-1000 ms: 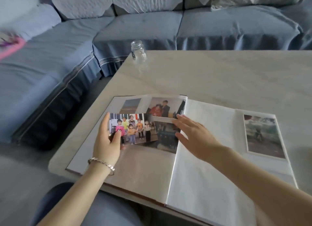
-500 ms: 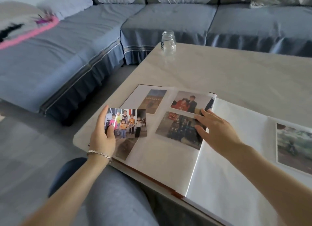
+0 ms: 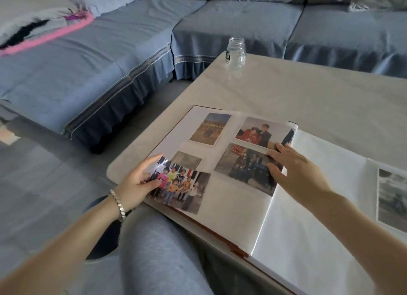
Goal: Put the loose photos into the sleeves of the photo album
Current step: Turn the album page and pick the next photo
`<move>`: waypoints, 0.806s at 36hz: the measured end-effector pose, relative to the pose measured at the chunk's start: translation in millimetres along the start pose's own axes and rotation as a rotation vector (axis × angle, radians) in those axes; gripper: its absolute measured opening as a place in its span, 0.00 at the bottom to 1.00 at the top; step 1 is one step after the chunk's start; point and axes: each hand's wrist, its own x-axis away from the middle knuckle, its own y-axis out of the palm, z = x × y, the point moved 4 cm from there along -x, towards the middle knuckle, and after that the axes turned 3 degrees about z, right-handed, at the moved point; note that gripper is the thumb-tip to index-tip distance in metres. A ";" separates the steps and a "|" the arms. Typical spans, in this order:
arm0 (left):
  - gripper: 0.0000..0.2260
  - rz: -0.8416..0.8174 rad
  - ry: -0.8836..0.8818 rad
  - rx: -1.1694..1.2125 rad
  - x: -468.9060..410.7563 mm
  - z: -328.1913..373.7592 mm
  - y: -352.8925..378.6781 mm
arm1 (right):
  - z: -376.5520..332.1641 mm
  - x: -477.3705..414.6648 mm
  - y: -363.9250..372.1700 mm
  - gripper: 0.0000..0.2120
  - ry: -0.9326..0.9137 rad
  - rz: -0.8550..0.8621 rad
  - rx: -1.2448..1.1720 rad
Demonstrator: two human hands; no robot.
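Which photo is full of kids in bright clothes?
The kids photo, pinched by the left grip at the album's near-left corner. The couple photo and group photo show grown-ups and lie flat.

The right edge cuts off the album [image 3: 308,206] and its blurred right-page photo [image 3: 392,198]; the kids' photo [image 3: 182,189] half covers a small photo [image 3: 187,160].

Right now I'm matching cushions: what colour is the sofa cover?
Blue-grey sofa cover, seen best in the head view.
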 end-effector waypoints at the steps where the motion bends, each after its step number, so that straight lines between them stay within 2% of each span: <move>1: 0.26 -0.028 -0.038 -0.012 -0.4 -2.0 -2.0 | 0.7 -0.2 0.6 0.18 0.004 -0.001 -0.004; 6: 0.25 -0.076 -0.131 0.019 -0.6 -2.7 -8.3 | 3.7 -1.3 3.1 0.19 0.012 -0.002 -0.011; 11: 0.17 -0.107 -0.197 0.176 -2.6 4.1 4.2 | 7.1 -2.1 5.9 0.19 0.025 -0.012 -0.022; 16: 0.19 -0.112 -0.038 -0.028 -5.6 20.4 25.1 | 7.0 -2.8 5.7 0.19 0.035 -0.023 -0.021; 20: 0.21 -0.172 -0.006 -0.159 -5.4 25.5 41.9 | 7.7 -2.5 6.0 0.20 0.038 -0.034 -0.020; 22: 0.22 -0.129 -0.001 -0.221 -6.9 27.0 45.8 | 7.9 -2.5 6.0 0.19 0.037 -0.034 -0.022; 25: 0.16 0.010 0.008 -0.379 -7.4 36.0 44.3 | 7.9 -2.4 5.8 0.19 0.039 -0.034 -0.024; 29: 0.09 0.075 -0.078 -0.374 -8.3 38.0 38.0 | 8.7 -2.1 6.4 0.19 0.041 -0.033 -0.032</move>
